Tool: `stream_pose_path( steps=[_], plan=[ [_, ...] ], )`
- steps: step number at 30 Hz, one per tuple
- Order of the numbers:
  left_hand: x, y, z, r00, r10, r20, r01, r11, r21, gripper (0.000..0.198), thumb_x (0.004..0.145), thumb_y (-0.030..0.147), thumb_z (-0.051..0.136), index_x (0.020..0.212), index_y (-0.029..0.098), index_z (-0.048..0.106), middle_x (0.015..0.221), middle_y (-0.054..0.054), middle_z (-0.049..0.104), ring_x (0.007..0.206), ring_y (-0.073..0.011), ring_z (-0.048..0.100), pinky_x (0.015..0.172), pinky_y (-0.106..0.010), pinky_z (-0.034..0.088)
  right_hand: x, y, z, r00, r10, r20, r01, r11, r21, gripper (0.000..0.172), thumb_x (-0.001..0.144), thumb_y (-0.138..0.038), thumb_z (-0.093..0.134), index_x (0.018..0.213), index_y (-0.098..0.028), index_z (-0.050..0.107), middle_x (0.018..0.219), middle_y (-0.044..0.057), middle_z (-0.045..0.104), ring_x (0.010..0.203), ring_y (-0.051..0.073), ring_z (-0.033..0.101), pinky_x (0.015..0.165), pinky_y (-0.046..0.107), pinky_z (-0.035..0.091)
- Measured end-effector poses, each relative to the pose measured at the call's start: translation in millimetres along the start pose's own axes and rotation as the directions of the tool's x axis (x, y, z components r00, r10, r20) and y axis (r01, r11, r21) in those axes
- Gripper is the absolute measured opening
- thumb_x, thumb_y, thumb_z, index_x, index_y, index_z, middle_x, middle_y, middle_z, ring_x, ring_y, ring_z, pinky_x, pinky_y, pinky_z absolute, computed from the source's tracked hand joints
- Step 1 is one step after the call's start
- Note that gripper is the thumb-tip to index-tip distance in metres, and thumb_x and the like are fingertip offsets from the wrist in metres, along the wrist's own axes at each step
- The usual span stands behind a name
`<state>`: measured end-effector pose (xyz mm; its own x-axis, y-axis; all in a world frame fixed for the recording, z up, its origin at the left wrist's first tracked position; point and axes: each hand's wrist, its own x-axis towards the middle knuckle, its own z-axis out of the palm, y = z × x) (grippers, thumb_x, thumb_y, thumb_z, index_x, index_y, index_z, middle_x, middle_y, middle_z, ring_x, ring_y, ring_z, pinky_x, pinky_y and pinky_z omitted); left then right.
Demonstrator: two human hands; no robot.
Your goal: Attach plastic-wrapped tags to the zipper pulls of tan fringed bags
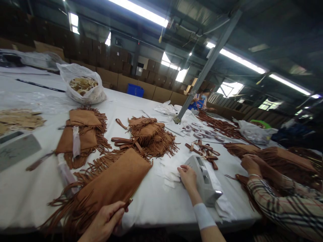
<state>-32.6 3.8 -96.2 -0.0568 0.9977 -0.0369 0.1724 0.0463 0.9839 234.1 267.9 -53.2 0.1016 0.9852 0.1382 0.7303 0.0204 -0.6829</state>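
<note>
In the head view a brown suede pouch with long fringe lies flat at the table's front. My left hand is closed at its lower right edge, gripping a short brown leather strap. My right hand hovers beside a grey tape dispenser, its fingers loosely curved and nothing visible in them. Just left of those fingertips, small white slips are scattered on the cloth. Wrapped around my right wrist is a pale band.
More fringed pouches are piled behind, others at left. Leather wrist straps lie behind the dispenser. A plastic bag stands at back left. At right a co-worker's hands handle fringed pouches. A slanted metal post rises beyond.
</note>
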Motion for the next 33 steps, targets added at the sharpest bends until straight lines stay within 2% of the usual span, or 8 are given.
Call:
stream_pose_path(
  steps=[6, 10, 14, 18, 21, 24, 29, 33],
  plan=[
    [4, -4, -2.1, 0.999, -0.046, 0.014, 0.048, 0.988, -0.146, 0.045, 0.087, 0.056, 0.044, 0.083, 0.015, 0.061, 0.060, 0.003, 0.053, 0.050, -0.0110, 0.050, 0.049, -0.019, 0.036, -51, -16, 9, 0.995, 0.016, 0.096, -0.051, 0.925, 0.376, 0.052, 0.069, -0.045, 0.059, 0.109, -0.012, 0.055, 0.066, 0.001, 0.065, 0.061, 0.017, 0.061, 0.056, 0.026, 0.047],
    [5, 1, -8.9, 1.000, 0.012, 0.019, -0.010, 0.994, -0.106, 0.040, 0.089, 0.049, 0.046, 0.090, 0.014, 0.066, 0.058, 0.001, 0.059, 0.056, -0.0136, 0.053, 0.059, -0.022, 0.040, -119, -40, 39, 0.950, 0.123, 0.286, -0.304, 0.558, 0.772, 0.063, 0.061, -0.039, 0.075, 0.115, -0.018, 0.049, 0.073, -0.002, 0.063, 0.066, 0.014, 0.064, 0.056, 0.022, 0.049],
    [3, 12, -18.4, 0.992, 0.118, 0.053, -0.112, 0.988, -0.103, 0.042, 0.087, 0.047, 0.050, 0.067, 0.016, 0.069, 0.098, -0.010, 0.065, 0.103, -0.0244, 0.055, 0.090, -0.031, 0.041, -189, -59, 75, 0.880, 0.149, 0.452, -0.475, 0.335, 0.814, 0.061, 0.054, -0.035, 0.083, 0.106, -0.020, 0.056, 0.082, 0.001, 0.066, 0.074, 0.016, 0.066, 0.059, 0.023, 0.052],
    [3, 18, -22.8, 0.991, 0.113, 0.078, -0.096, 0.977, -0.190, 0.040, 0.083, 0.050, 0.055, 0.069, 0.014, 0.068, 0.114, -0.012, 0.059, 0.096, -0.0229, 0.057, 0.080, -0.029, 0.047, -234, -58, 98, 0.845, 0.170, 0.507, -0.529, 0.401, 0.748, 0.057, 0.052, -0.048, 0.083, 0.092, -0.015, 0.061, 0.080, 0.006, 0.070, 0.071, 0.020, 0.067, 0.055, 0.024, 0.051],
    [3, 14, -21.7, 0.998, 0.035, 0.056, -0.021, 0.971, -0.238, 0.040, 0.083, 0.051, 0.054, 0.085, 0.013, 0.067, 0.074, -0.005, 0.062, 0.056, -0.0122, 0.050, 0.052, -0.021, 0.039, -246, -53, 96, 0.827, 0.140, 0.545, -0.526, 0.535, 0.661, 0.059, 0.051, -0.055, 0.081, 0.089, -0.013, 0.064, 0.070, 0.007, 0.070, 0.062, 0.021, 0.066, 0.049, 0.024, 0.047],
    [4, 9, -19.7, 0.997, 0.010, 0.072, 0.007, 0.972, -0.235, 0.040, 0.085, 0.048, 0.053, 0.092, 0.011, 0.065, 0.054, 0.002, 0.052, 0.047, -0.0089, 0.041, 0.048, -0.019, 0.031, -242, -59, 75, 0.756, -0.086, 0.649, -0.429, 0.684, 0.590, 0.051, 0.059, -0.054, 0.077, 0.089, -0.013, 0.070, 0.074, 0.008, 0.073, 0.070, 0.024, 0.066, 0.062, 0.030, 0.050],
    [5, 4, -20.5, 0.970, 0.040, 0.242, 0.020, 0.971, -0.238, 0.040, 0.083, 0.048, 0.055, 0.086, 0.010, 0.068, 0.060, 0.002, 0.052, 0.052, -0.0094, 0.046, 0.051, -0.019, 0.035, -226, -83, 43, 0.589, -0.338, 0.734, -0.214, 0.811, 0.545, 0.037, 0.073, -0.048, 0.065, 0.080, -0.014, 0.075, 0.080, 0.006, 0.074, 0.079, 0.025, 0.066, 0.076, 0.032, 0.049],
    [4, 4, -23.5, 0.970, 0.084, 0.230, -0.022, 0.965, -0.260, 0.041, 0.082, 0.050, 0.056, 0.084, 0.011, 0.067, 0.078, -0.003, 0.059, 0.054, -0.0082, 0.050, 0.051, -0.019, 0.037, -225, -82, 50, 0.591, -0.259, 0.764, -0.252, 0.840, 0.480, 0.033, 0.067, -0.045, 0.072, 0.068, -0.012, 0.075, 0.067, 0.005, 0.072, 0.064, 0.021, 0.063, 0.064, 0.028, 0.046]
  ],
)
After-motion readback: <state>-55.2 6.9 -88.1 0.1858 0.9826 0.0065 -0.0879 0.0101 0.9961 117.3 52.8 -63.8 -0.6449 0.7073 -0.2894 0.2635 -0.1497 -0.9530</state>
